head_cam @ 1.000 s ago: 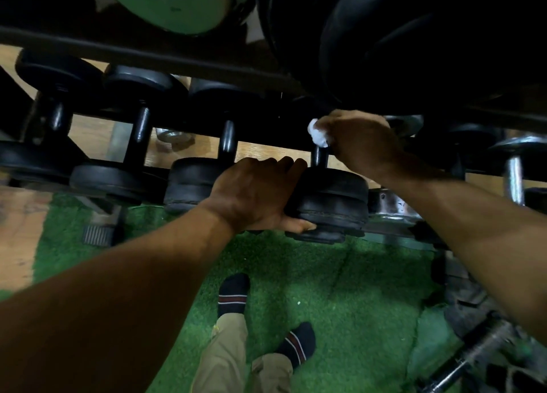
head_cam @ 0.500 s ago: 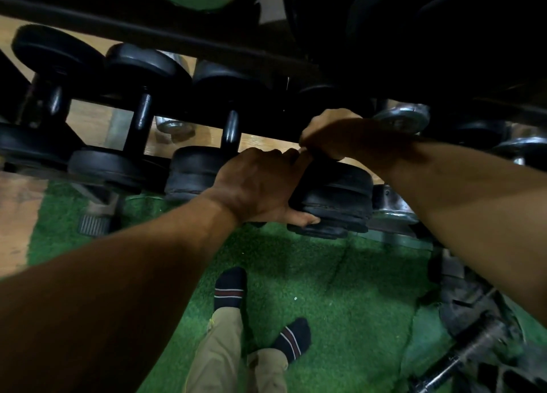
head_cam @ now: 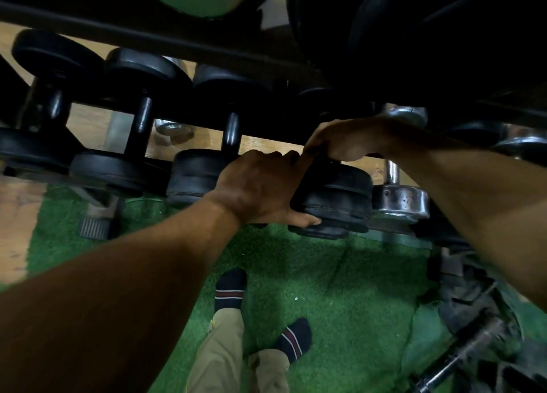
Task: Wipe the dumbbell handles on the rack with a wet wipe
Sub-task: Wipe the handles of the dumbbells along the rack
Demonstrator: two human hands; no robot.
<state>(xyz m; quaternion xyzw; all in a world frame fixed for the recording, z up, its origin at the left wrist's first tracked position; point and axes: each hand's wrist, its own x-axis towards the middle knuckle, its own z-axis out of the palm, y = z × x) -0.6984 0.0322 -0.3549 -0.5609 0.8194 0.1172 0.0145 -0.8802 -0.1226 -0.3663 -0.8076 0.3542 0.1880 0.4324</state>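
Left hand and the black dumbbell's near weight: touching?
Touching. The head view shows the left hand wrapped over the near weight of the black dumbbell, thumb pressed under its edge.

Gym (weights corner): black dumbbells on rack, chrome dumbbell, green turf.

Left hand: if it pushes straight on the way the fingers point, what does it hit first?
The left hand already grips the near head of the black dumbbell, so that head blocks it at once; beyond lies the right hand, depth unclear.
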